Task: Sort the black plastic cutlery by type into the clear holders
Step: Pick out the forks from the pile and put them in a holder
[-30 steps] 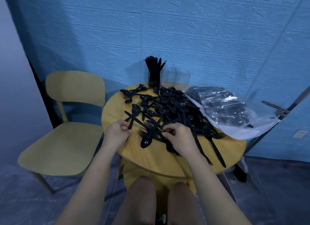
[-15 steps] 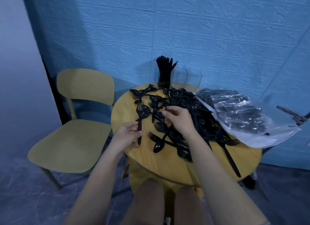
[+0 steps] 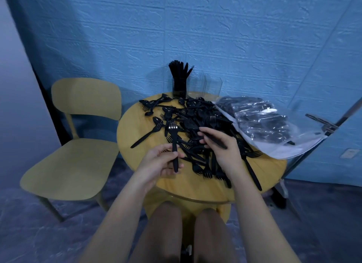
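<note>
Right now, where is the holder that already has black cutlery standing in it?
In the head view, the filled clear holder stands at the far edge of the round table, against the blue wall, behind the loose cutlery pile and left of the empty clear holders.
</note>
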{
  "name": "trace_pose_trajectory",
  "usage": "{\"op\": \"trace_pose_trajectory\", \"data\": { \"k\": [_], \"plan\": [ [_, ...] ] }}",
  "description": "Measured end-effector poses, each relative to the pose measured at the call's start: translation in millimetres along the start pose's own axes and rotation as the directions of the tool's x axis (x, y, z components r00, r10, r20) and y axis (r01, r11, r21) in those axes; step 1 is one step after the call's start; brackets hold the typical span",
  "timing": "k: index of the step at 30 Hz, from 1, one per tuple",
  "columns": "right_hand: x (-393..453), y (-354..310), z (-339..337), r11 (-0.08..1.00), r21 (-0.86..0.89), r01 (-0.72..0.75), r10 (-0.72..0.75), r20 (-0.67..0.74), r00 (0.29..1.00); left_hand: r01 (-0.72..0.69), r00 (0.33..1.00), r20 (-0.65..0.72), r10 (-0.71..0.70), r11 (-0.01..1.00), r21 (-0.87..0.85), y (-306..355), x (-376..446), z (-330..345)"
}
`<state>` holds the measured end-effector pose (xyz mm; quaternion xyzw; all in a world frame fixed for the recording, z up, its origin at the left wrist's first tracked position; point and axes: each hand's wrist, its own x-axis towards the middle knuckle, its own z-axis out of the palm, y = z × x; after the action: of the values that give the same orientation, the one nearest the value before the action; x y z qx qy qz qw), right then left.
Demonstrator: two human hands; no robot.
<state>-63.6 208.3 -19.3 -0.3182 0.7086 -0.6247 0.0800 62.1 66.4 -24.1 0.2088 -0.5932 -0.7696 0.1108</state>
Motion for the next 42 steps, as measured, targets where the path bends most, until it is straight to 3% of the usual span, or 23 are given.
{"op": "trace_pose_trajectory", "data": {
  "k": [3, 6, 13, 20, 24, 28, 32, 38, 42],
  "plan": [
    [-16.8, 0.5, -2.4, 0.995, -0.069, 0.073, -0.063, 0.131, 0.989, -0.016, 1.000, 0.013, 0.017, 0.999, -0.029, -5.9, -4.6, 13.4],
    [-28.0, 4.0, 4.6, 0.998, -0.051, 0.023, -0.013, 0.191, 0.981, -0.054, 0.998, 0.017, 0.055, 0.997, -0.051, -9.6, -8.0, 25.7],
    [-45.5, 5.6, 19.0, 0.992, -0.123, 0.037, -0.022, 0.124, 0.992, -0.093, 0.996, 0.003, 0.093, 0.995, -0.037, -15.7, -13.9, 40.7],
    [-45.4, 9.1, 25.4, 0.997, -0.066, -0.041, 0.052, 0.173, 0.984, -0.072, 0.995, -0.068, 0.068, 0.996, -0.059, -22.5, -10.4, 39.7],
    [-43.3, 7.7, 27.7, 0.998, -0.049, -0.036, 0.045, 0.218, 0.975, -0.029, 0.998, -0.055, 0.021, 0.987, -0.158, -23.6, -6.9, 40.6],
    [-24.9, 7.4, 12.1, 0.978, -0.204, 0.040, -0.032, 0.046, 0.998, 0.012, 0.999, -0.031, -0.019, 0.979, -0.202, -24.9, -2.9, 37.8],
    [18.9, 20.3, -23.9, 0.861, -0.497, -0.106, -0.006, -0.218, 0.976, 0.006, 0.999, -0.046, -0.013, 0.987, -0.160, -27.0, 1.7, 32.3],
    [59.5, 36.7, -28.9, 0.669, -0.706, -0.232, 0.126, -0.200, 0.972, 0.018, 0.998, -0.052, -0.025, 0.991, -0.130, -27.3, 8.7, 29.8],
    [67.0, 31.0, -19.0, 0.637, -0.704, -0.312, 0.252, -0.193, 0.948, 0.007, 0.998, -0.060, -0.014, 0.992, -0.126, -25.0, 16.3, 29.6]
  ]
}}
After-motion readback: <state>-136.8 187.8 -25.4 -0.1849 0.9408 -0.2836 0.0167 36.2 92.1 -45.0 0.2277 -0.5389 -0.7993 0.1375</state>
